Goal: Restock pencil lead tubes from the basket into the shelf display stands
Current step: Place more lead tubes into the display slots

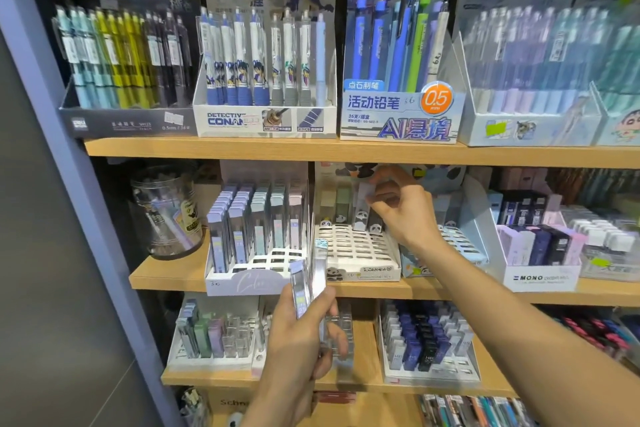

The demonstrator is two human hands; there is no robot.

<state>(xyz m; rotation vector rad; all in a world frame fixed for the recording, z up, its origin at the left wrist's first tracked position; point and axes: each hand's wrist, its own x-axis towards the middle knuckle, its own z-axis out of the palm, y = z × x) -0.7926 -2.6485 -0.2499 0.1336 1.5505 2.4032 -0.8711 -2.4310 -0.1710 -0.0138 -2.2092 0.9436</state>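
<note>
Fingers (375, 199) of the right hand (401, 208) pinch one pale lead tube (365, 192) above the panda stand (356, 250) at frame centre, apparently lining it up with a slot. Lower centre, the left hand (298, 333) clamps spare tubes (308, 281) upright, probably kept ready as the next supply.

A stationery shop. Wooden shelves (263, 148) carry printed cardboard display boxes (265, 121) of mechanical pencils (239, 55), slotted stands (356, 246) of lead tubes (242, 215), boxed erasers (540, 246), and small price stickers (496, 129) on the boxes.
</note>
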